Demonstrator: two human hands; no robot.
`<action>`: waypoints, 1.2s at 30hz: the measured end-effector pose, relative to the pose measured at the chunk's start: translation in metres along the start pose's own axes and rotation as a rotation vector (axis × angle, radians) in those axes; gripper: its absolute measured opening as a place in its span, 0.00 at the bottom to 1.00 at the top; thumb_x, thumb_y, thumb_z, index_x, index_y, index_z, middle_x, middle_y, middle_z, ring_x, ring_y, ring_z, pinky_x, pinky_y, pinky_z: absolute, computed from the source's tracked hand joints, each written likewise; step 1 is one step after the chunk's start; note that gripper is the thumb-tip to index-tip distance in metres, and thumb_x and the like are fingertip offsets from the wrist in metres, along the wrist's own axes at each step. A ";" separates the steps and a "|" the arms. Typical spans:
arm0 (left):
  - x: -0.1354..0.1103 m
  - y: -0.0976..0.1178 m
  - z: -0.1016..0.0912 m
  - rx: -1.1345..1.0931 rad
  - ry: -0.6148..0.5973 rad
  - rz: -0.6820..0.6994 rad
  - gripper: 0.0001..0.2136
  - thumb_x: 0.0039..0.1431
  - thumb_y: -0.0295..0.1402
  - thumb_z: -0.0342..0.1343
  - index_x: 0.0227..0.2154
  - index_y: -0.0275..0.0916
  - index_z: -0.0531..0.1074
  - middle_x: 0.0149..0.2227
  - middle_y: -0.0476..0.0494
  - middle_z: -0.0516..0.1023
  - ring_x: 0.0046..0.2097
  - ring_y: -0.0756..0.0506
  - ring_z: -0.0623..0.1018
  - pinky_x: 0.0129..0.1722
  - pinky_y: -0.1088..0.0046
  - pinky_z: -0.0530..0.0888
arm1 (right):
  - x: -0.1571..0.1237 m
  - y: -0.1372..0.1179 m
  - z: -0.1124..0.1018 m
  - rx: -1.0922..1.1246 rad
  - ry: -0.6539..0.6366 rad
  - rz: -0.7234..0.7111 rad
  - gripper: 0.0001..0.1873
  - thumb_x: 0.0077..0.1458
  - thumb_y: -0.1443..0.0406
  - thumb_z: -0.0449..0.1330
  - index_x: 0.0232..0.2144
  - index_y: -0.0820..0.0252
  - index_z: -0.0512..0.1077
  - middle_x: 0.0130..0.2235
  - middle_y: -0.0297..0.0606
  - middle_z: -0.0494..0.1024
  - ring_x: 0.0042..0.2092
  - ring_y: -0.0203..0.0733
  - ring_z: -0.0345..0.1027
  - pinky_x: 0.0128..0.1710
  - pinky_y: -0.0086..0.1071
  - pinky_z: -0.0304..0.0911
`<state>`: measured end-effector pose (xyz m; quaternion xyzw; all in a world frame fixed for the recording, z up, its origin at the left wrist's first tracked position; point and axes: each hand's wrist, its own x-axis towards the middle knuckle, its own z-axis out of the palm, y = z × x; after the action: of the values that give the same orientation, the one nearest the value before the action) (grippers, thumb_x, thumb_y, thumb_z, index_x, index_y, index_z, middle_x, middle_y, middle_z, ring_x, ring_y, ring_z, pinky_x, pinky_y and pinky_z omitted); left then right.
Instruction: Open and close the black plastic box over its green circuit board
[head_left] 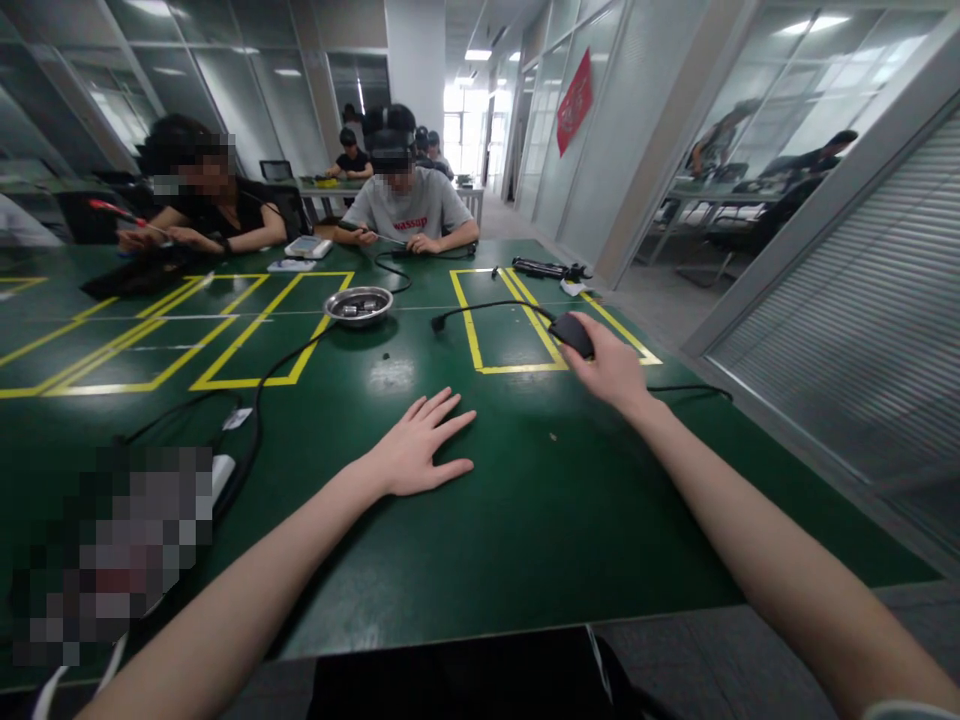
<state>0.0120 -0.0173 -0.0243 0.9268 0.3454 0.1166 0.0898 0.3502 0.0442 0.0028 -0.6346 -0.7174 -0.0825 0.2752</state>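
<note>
My left hand [420, 445] lies on the green tabletop [525, 540] with its fingers spread and nothing in it. Farther out to the right, my right hand [615, 365] is closed around a rounded black power adapter [572, 335], near the right-hand yellow tape rectangle. From the adapter a black cord [495, 306] curves left and ends in a black plug [439, 323] on the table. Another black cable [694, 389] runs out to the right behind my wrist. My palm hides part of the adapter.
A steel bowl [358, 307] with small metal parts stands ahead. Beyond it sit two co-workers, one in a grey shirt [435, 200]. A black folded tripod-like item [547, 268] lies at the far right edge. A blurred-out object [127, 540] and cables lie at the left.
</note>
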 end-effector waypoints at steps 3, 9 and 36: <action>0.000 -0.003 0.003 -0.009 -0.035 -0.040 0.32 0.67 0.54 0.51 0.69 0.44 0.60 0.73 0.33 0.54 0.74 0.34 0.53 0.70 0.44 0.52 | 0.005 0.030 -0.004 -0.019 0.036 0.186 0.32 0.64 0.56 0.52 0.67 0.62 0.61 0.59 0.54 0.74 0.56 0.65 0.71 0.52 0.51 0.67; 0.001 -0.005 0.002 -0.005 -0.031 -0.032 0.33 0.67 0.56 0.49 0.69 0.44 0.60 0.73 0.33 0.54 0.74 0.35 0.54 0.70 0.46 0.52 | 0.001 0.052 0.014 -0.017 -0.070 0.452 0.31 0.63 0.53 0.54 0.63 0.61 0.65 0.54 0.55 0.78 0.52 0.61 0.73 0.51 0.49 0.68; 0.004 0.000 -0.002 -0.019 -0.095 -0.083 0.35 0.67 0.59 0.46 0.70 0.44 0.59 0.74 0.36 0.50 0.74 0.35 0.51 0.72 0.48 0.49 | 0.001 0.081 0.026 -0.130 -0.013 0.634 0.30 0.62 0.50 0.55 0.57 0.65 0.72 0.54 0.57 0.74 0.49 0.59 0.75 0.49 0.46 0.69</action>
<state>0.0143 -0.0150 -0.0215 0.9153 0.3778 0.0716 0.1195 0.4197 0.0721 -0.0369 -0.8434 -0.4788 -0.0343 0.2416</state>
